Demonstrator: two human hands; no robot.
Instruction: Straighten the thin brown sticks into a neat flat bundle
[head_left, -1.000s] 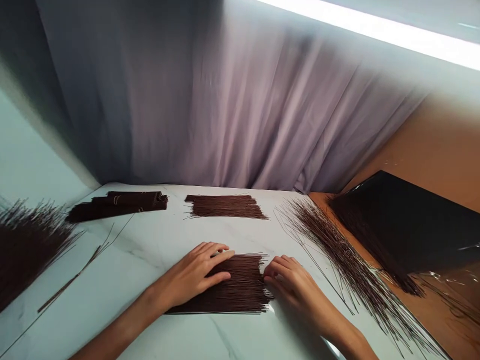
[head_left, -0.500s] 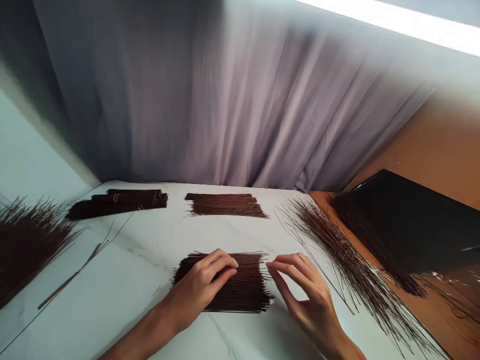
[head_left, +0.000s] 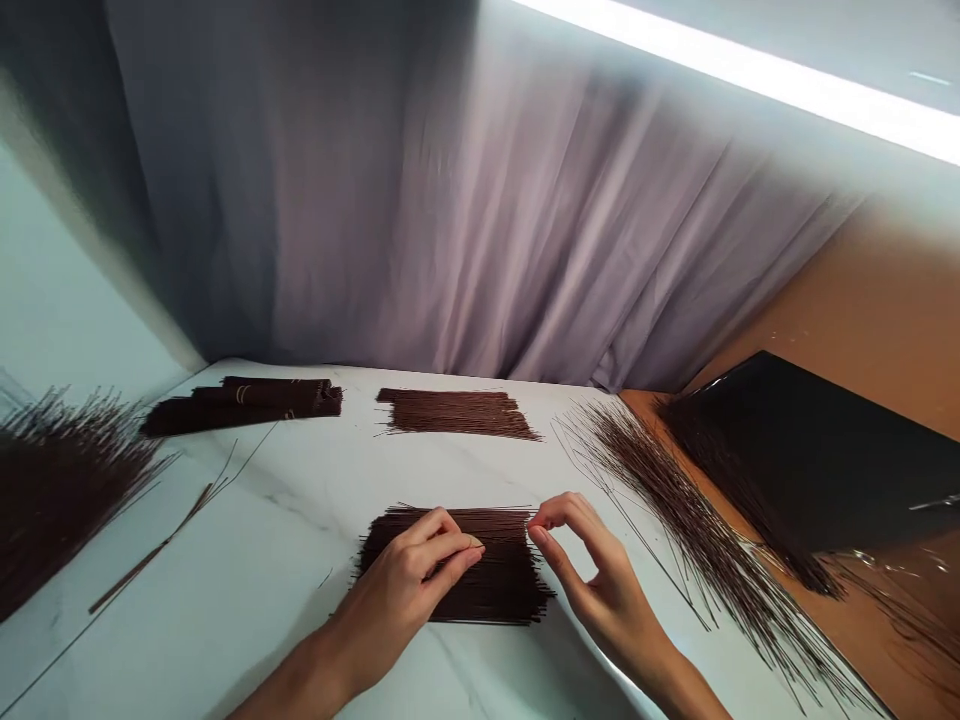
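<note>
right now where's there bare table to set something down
Bare table shows between the far sticks and the near sticks, and between the loose strands and the left hand. Crowded: the left-edge pile and the long sticks on the right.

From here I see a small indoor craft workspace, though whether it sits in a home or a workshop I can't tell. A white marble-patterned tabletop (head_left: 300, 560) carries sorted bundles of thin dark-brown sticks (head_left: 465, 413), beneath a draped grey-mauve fabric curtain (head_left: 360, 220) and a bright white tube light (head_left: 720, 60).
</note>
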